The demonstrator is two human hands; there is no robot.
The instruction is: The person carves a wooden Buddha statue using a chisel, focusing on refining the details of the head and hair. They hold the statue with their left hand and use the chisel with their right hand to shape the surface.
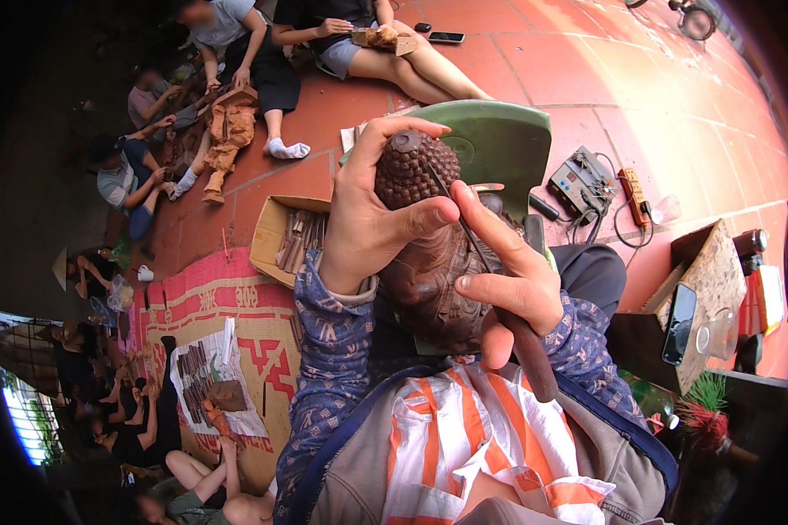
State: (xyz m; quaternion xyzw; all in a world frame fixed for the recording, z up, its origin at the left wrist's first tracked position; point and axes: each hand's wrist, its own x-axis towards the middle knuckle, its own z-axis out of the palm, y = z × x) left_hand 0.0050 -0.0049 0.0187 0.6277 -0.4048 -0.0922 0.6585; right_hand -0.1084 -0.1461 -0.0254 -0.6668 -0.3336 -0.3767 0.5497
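Observation:
A dark brown carved wooden statue (429, 280) leans in my lap, its rounded head covered in rows of small knobs. My left hand (372, 206) is wrapped round that head, thumb across its near side. In my right hand (525, 280) is a carving chisel (527, 354), its thick wooden handle slanting down toward my striped shirt. The chisel's thin metal shaft runs up along my fingers, with its tip against the knobs. My right index fingertip lies near the tip. The lower part of the statue is partly hidden behind my right hand.
Behind the statue stands a green plastic piece (521, 140). A cardboard box (271, 236) of carving tools lies to the left, beside a patterned mat (201, 306). At right are a control box (582, 184), a power strip (635, 192) and a phone (679, 324). Several people carve nearby.

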